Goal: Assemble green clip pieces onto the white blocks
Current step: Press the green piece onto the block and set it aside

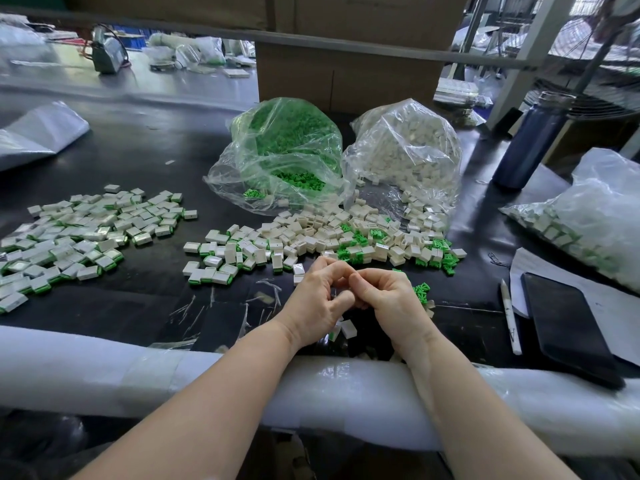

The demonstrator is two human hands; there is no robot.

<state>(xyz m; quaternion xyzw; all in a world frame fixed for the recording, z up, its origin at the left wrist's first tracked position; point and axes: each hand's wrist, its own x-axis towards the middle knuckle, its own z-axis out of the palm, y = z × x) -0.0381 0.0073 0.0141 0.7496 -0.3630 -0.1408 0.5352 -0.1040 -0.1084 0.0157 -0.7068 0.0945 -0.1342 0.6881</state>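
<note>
My left hand (320, 301) and my right hand (389, 299) meet fingertip to fingertip just above the black table (145, 161), near its front edge. Both sets of fingers are curled tight, and whatever sits between them is hidden. A loose white block (348, 329) lies under my left palm. A few green clips (421, 289) lie beside my right hand. Behind the hands spreads a mixed heap of white blocks and green clips (332, 239). To the left lies a pile of white blocks with green clips fitted (79, 237).
An open bag of green clips (287, 150) and a bag of white blocks (405, 147) stand behind the heap. A black phone (568, 327) and a pen (510, 317) lie right, near a dark bottle (530, 140) and another bag (595, 216). White foam padding (104, 368) covers the front edge.
</note>
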